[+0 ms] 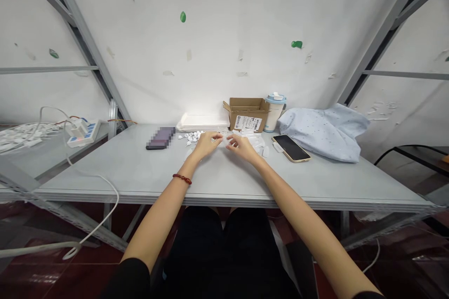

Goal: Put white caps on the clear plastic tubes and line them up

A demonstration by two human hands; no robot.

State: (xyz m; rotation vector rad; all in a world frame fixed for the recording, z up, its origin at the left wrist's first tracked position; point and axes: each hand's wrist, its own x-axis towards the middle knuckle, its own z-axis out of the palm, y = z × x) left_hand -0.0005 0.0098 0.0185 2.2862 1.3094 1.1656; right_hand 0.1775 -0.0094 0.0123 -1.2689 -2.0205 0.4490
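Note:
My left hand (208,144) and my right hand (242,146) meet above the middle of the grey table (224,177), fingertips close together. Each has its fingers curled in a pinch. Between them shows a small, pale, see-through piece (225,140), too small and blurred to name. Just left of my left hand lie several small white pieces with rounded, pointed shapes (191,138). Clear plastic pieces (257,140) are spread behind and beside my right hand. A red bead bracelet (182,178) circles my left wrist.
Behind my hands stand an open cardboard box (248,108), a blue-lidded cup (274,113) and a white flat stack (201,122). On the right are a phone (292,148) and pale blue cloth (324,133). A blurred-out dark object (161,138) and power strip (84,133) lie left.

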